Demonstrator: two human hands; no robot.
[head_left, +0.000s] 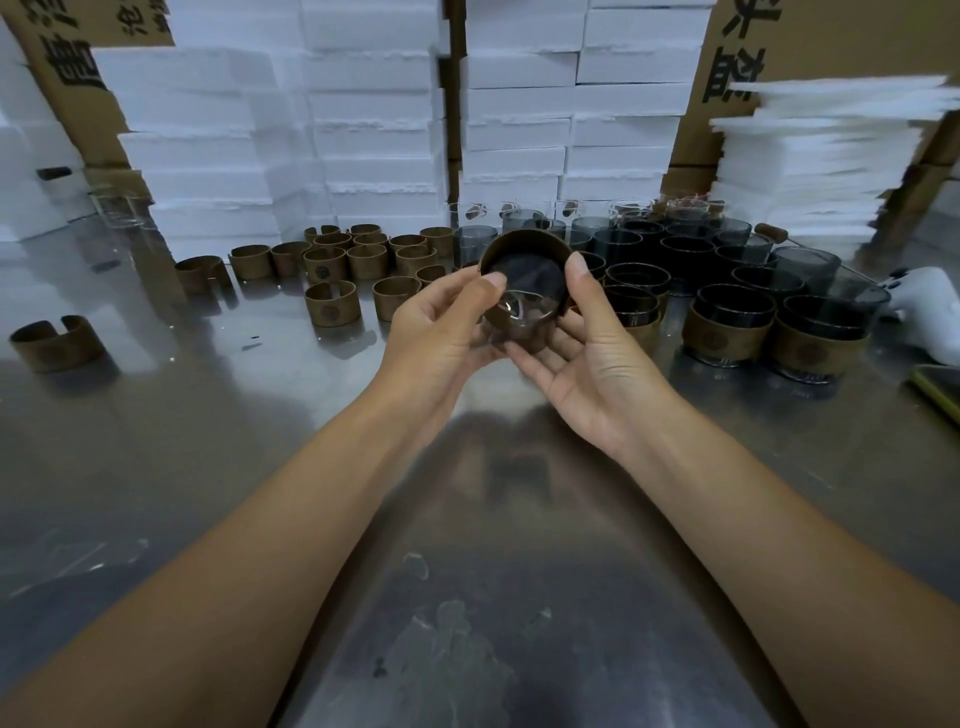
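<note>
Both my hands hold one dark glass cup (524, 291) with a brown sleeve ring around it, tilted so its mouth faces me, above the metal table (260, 467). My left hand (441, 338) grips its left side, thumb on the rim. My right hand (597, 358) cups it from the right and below, thumb up by the rim. Loose brown sleeve rings (332, 304) stand at the back left. Bare dark glass cups (639, 244) crowd the back middle, and cups with sleeves on them (727, 327) stand at the right.
Stacks of white foam boxes (363, 130) and cardboard cartons (727, 67) wall the far side. A pile of white foam sheets (821, 156) sits at the back right, with a white object (930, 312) beside it. One sleeve ring (54, 343) lies alone at the left.
</note>
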